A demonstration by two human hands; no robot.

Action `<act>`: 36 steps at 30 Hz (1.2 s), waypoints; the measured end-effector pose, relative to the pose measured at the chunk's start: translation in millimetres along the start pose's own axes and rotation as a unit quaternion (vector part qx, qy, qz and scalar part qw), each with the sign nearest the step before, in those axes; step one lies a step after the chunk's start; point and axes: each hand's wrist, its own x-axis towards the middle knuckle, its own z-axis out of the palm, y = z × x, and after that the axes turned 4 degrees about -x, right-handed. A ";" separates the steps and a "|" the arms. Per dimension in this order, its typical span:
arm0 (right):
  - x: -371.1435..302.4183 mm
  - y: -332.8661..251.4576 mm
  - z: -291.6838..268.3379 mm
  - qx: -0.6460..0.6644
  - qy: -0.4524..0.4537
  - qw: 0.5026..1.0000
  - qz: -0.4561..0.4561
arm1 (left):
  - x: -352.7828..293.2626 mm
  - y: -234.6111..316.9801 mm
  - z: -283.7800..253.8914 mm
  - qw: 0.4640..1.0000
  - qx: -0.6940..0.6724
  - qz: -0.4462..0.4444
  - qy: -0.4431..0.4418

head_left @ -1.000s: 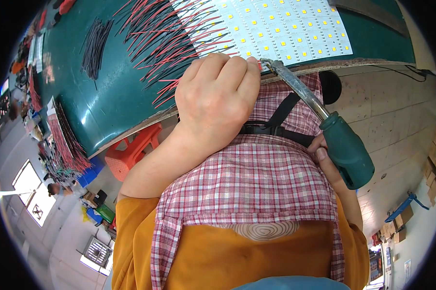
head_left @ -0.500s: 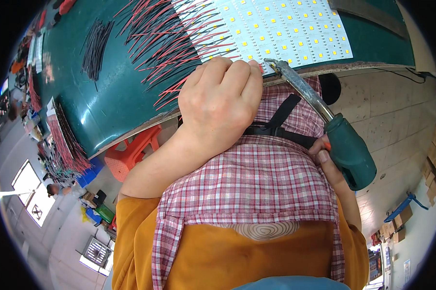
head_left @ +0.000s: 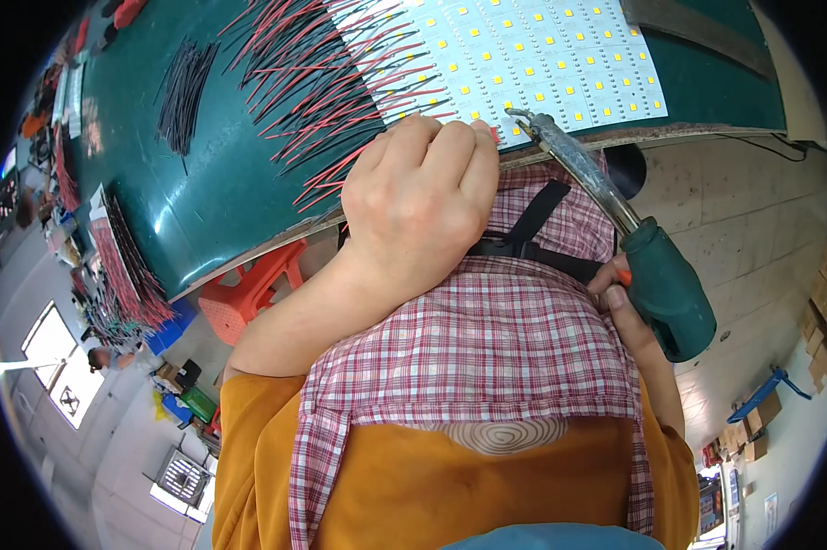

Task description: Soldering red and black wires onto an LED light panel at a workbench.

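Observation:
At the table's near edge my left hand point(head_left: 420, 188) is closed, knuckles up, over the lower left corner of a white LED circuit board sheet point(head_left: 560, 69). A small red bit shows by its index finger, but what the fingers hold is hidden. My right hand point(head_left: 618, 291) is wrapped round the green handle of a soldering iron point(head_left: 672, 293). The iron's metal barrel slants up left, and its bent tip hangs over the board's near edge, just right of my left hand. Red and black wires point(head_left: 313, 92) fan out leftward from the board.
A bundle of black wires point(head_left: 186, 101) lies on the green table point(head_left: 157, 206). Wired strips point(head_left: 125, 252) hang over its left edge. A dark metal bar point(head_left: 698, 35) rests at the far right. Below the table stands an orange stool point(head_left: 239, 307); cartons point(head_left: 753, 422) are on the right.
The board has shifted slightly toward me, and my left hand has moved down a little with it. The soldering iron has drifted slightly to the right, its tip now a bit farther from my fingers.

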 end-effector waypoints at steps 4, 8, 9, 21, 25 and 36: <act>-1.0 2.9 -0.7 -0.017 0.003 1.000 -0.010 | 3.6 -13.7 -0.4 0.994 -0.087 -0.014 0.062; 4.6 -13.4 3.0 0.047 0.029 0.998 0.018 | 8.2 -19.7 -3.4 0.997 -0.067 -0.044 0.010; 5.2 -12.7 3.1 0.032 0.027 0.999 0.019 | 7.1 -16.7 -3.1 0.997 -0.060 -0.046 -0.006; 7.4 -6.8 -0.4 -0.130 0.022 0.991 -0.033 | 4.0 -15.1 3.7 0.999 -0.045 -0.025 0.013; 10.4 -8.3 -5.5 -0.184 -0.010 0.979 -0.083 | 4.2 -13.6 3.4 0.999 -0.036 -0.026 0.017; 7.8 -13.9 2.1 0.002 0.031 0.999 -0.014 | 9.6 -21.3 2.6 0.992 -0.099 -0.055 0.049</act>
